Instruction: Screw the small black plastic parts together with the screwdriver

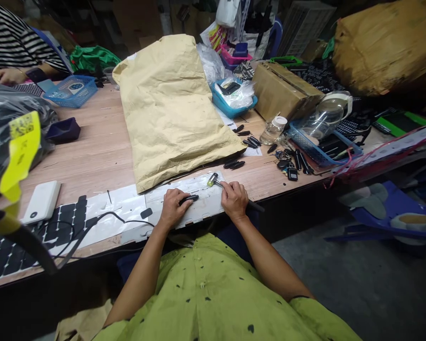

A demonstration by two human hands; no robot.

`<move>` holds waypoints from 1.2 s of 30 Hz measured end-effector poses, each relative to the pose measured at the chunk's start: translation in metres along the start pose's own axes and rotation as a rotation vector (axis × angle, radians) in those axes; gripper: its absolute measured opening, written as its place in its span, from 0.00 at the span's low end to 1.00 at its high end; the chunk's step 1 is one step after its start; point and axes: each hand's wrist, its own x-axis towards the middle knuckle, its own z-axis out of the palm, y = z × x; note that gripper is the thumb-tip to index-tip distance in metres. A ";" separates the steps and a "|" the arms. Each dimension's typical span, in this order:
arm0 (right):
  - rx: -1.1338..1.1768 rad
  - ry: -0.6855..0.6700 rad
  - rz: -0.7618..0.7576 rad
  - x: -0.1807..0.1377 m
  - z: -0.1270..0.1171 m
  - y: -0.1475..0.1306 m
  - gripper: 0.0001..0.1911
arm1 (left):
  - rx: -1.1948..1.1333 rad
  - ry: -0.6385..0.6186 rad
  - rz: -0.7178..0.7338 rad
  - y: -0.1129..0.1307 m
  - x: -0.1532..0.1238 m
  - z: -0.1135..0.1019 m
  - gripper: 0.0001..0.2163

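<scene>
My left hand (173, 204) is closed on a small black elongated part (189, 199), pressing it onto a white sheet (202, 208) at the table's front edge. My right hand (233, 200) grips the dark handle of a small hammer (213, 179) whose yellow-tipped head rests just above the black part. Both forearms reach out from a green dotted shirt.
A big tan paper sack (170, 109) lies behind my hands. Loose black parts (234, 164) and key fobs (287, 166) lie to the right, near blue baskets (230, 106), a cardboard box (284, 90) and a clear jar (273, 130). Left: power bank (41, 201), black mat (7, 248), another person's arm (10, 75).
</scene>
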 end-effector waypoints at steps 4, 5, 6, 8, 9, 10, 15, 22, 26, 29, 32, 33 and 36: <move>0.005 -0.011 -0.001 0.000 0.000 0.001 0.17 | 0.014 0.010 0.002 -0.001 -0.001 0.002 0.10; 0.003 -0.010 0.000 0.000 0.000 0.001 0.17 | 0.018 0.012 0.002 -0.001 -0.001 0.003 0.10; -0.001 -0.009 0.000 0.000 -0.001 0.001 0.17 | 0.021 0.013 0.004 -0.001 -0.001 0.003 0.10; -0.011 -0.003 -0.001 0.000 -0.001 0.000 0.17 | 0.027 0.015 0.009 -0.001 -0.001 0.003 0.11; -0.015 0.001 -0.002 0.000 -0.002 0.000 0.17 | 0.029 0.013 0.012 -0.001 -0.001 0.003 0.11; -0.018 0.006 -0.006 0.000 -0.002 0.000 0.17 | 0.032 0.011 0.012 -0.001 -0.002 0.003 0.12; -0.008 0.014 -0.007 0.001 -0.003 -0.001 0.17 | 0.044 0.001 -0.005 0.000 -0.002 0.003 0.13; -0.001 0.004 -0.004 0.001 -0.003 -0.001 0.16 | 0.024 0.001 -0.015 0.002 -0.003 0.001 0.11; 0.004 -0.005 -0.001 0.001 -0.002 -0.001 0.17 | 0.001 -0.015 -0.019 0.003 -0.003 -0.002 0.09; 0.009 -0.011 0.007 0.000 -0.002 -0.001 0.17 | -0.007 -0.030 -0.022 0.002 -0.003 -0.004 0.08; 0.008 -0.009 0.008 0.000 -0.002 -0.001 0.17 | -0.005 -0.044 -0.030 0.001 -0.003 -0.004 0.09; 0.008 -0.006 0.007 0.000 -0.002 -0.002 0.17 | -0.001 -0.046 -0.034 0.001 -0.002 -0.004 0.09; 0.011 -0.003 0.005 0.000 -0.003 -0.002 0.17 | 0.009 -0.052 -0.042 0.000 -0.002 -0.003 0.10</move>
